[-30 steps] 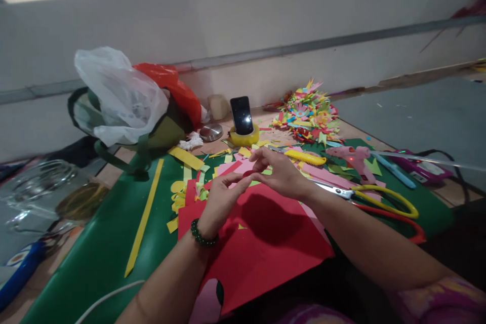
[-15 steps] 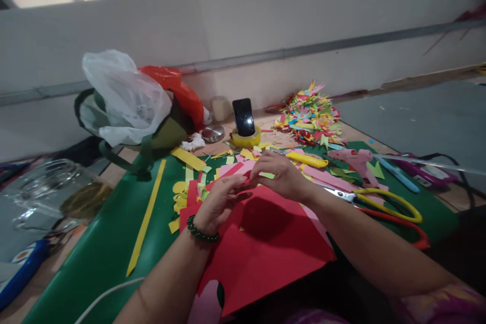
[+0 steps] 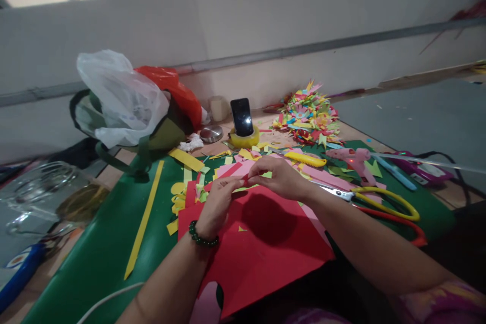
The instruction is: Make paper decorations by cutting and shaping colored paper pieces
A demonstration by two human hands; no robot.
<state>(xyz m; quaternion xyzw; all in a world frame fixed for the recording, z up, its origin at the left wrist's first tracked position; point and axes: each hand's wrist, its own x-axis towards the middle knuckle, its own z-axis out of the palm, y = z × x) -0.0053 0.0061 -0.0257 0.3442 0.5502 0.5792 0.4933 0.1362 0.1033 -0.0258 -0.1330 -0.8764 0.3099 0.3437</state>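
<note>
My left hand [image 3: 220,202], with a dark green bead bracelet [image 3: 203,238] at its wrist, pinches a small piece of red paper [image 3: 245,180]. From the other side my right hand [image 3: 277,177] closes its fingertips on the same piece. Both hands are above a large red paper sheet [image 3: 273,253], and a shadow falls on it. A tiny yellow scrap [image 3: 242,229] lies on that sheet. Beside my right forearm are scissors [image 3: 383,205] with yellow and red handles. A yellow utility knife [image 3: 306,158] rests just beyond my right hand.
A pink glue gun [image 3: 353,159] lies at the right. Behind stand a phone [image 3: 242,116] on a yellow tape roll [image 3: 245,139] and a heap of colourful paper flowers [image 3: 309,116]. A bag [image 3: 167,131] with plastic bags sits back left. A yellow strip [image 3: 146,217] crosses the green mat [image 3: 102,253].
The left hand's fingers have drawn closer together around the red piece. More of the yellow scrap on the red sheet shows. The whole view has shifted slightly.
</note>
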